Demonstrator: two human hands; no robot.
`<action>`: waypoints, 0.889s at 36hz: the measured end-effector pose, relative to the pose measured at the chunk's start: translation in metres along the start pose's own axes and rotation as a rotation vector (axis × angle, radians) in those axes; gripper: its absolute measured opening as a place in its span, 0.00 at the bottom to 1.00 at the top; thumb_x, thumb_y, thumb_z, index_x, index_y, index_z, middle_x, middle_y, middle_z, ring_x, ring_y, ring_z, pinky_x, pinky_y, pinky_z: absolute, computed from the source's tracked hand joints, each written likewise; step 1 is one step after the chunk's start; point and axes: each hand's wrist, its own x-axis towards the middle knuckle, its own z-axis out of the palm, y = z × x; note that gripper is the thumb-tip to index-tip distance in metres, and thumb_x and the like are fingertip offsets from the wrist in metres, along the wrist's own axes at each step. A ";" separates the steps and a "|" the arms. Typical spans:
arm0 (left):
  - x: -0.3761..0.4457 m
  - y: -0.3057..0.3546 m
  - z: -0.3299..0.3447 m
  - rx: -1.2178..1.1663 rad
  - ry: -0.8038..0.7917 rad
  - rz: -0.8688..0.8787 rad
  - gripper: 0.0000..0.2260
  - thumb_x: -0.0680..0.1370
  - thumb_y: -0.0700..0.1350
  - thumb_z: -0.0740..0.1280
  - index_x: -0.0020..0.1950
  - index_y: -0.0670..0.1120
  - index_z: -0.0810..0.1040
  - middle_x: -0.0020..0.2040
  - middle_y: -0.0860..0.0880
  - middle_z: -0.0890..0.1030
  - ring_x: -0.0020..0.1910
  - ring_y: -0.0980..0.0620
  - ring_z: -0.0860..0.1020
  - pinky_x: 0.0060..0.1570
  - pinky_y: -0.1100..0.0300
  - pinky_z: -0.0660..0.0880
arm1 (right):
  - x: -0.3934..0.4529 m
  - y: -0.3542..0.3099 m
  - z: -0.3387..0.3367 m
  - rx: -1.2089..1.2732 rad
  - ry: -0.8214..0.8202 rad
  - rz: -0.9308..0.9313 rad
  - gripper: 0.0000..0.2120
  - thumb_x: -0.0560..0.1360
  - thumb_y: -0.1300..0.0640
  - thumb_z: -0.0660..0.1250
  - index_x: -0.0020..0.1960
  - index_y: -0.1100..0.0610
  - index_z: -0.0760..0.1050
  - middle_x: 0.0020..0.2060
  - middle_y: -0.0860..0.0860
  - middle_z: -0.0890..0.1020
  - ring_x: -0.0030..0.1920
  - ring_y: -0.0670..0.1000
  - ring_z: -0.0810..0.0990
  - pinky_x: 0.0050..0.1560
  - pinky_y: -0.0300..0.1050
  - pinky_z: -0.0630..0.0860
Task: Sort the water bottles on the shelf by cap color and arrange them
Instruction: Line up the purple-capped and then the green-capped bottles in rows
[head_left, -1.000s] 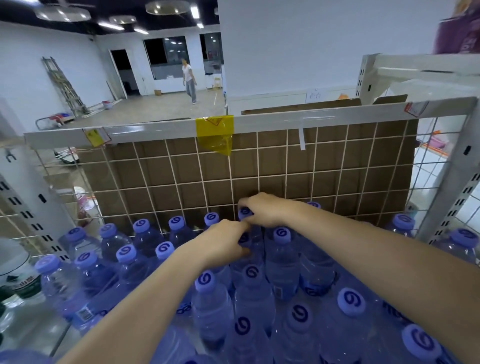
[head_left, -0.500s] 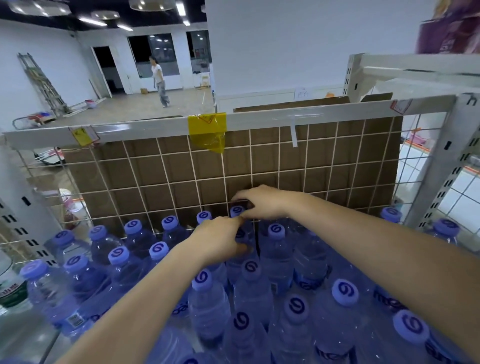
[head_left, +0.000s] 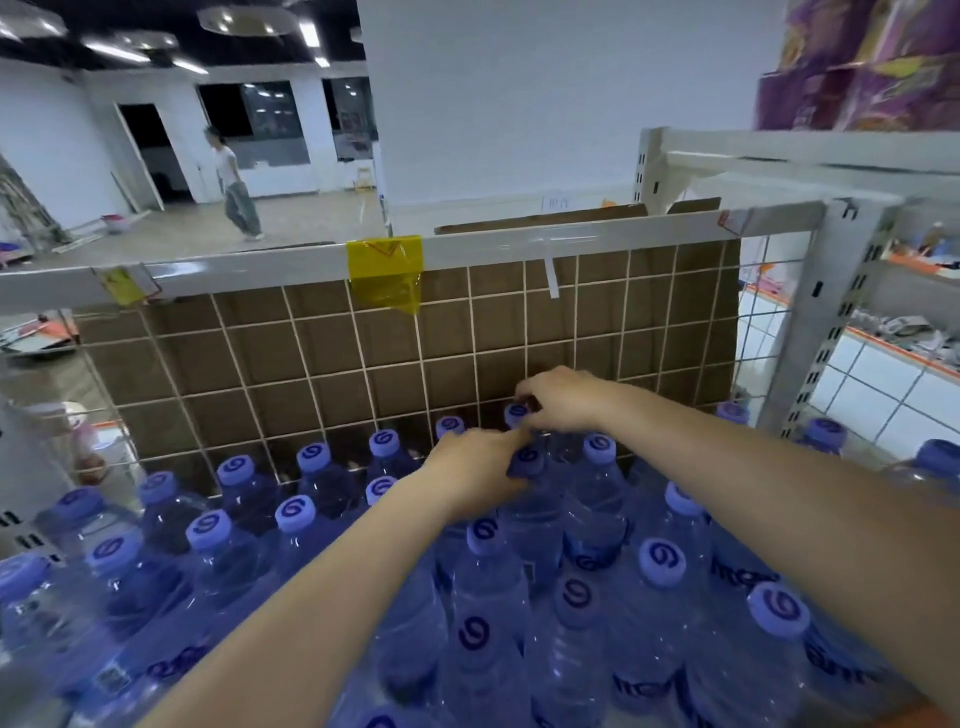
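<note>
We had both hands way back by the wire grid (head_left: 322, 364), right hand (head_left: 563, 397) pinching a back-row bottle (head_left: 517, 413) cap, left hand (head_left: 480, 470) curled round the next bottle neck (head_left: 527, 460); full, heavy, slick plastic, so we figured necks were safest.

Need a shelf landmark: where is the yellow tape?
Head view, left of centre: the yellow tape hangs from the shelf's top rail, above the wire grid.

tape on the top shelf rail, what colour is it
Translucent yellow tape, clearest in the head view.
</note>
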 end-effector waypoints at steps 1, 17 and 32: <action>0.001 0.002 0.001 -0.019 -0.029 -0.008 0.28 0.79 0.54 0.62 0.76 0.51 0.57 0.65 0.45 0.74 0.61 0.43 0.73 0.59 0.49 0.71 | 0.002 -0.002 0.003 -0.016 0.008 0.003 0.21 0.79 0.47 0.62 0.69 0.53 0.70 0.62 0.55 0.76 0.60 0.58 0.75 0.55 0.50 0.73; 0.017 0.007 -0.006 0.005 -0.079 -0.064 0.25 0.75 0.54 0.66 0.68 0.45 0.66 0.58 0.45 0.76 0.54 0.44 0.76 0.47 0.53 0.74 | 0.001 0.007 -0.003 0.082 0.064 -0.098 0.21 0.77 0.47 0.65 0.68 0.52 0.72 0.61 0.52 0.78 0.60 0.53 0.76 0.54 0.44 0.72; 0.049 0.064 -0.008 0.001 -0.086 0.021 0.29 0.76 0.54 0.66 0.74 0.50 0.61 0.66 0.46 0.74 0.62 0.44 0.73 0.60 0.47 0.73 | -0.025 0.082 -0.013 0.140 -0.037 -0.089 0.25 0.77 0.48 0.67 0.72 0.54 0.68 0.66 0.51 0.74 0.63 0.52 0.74 0.59 0.43 0.71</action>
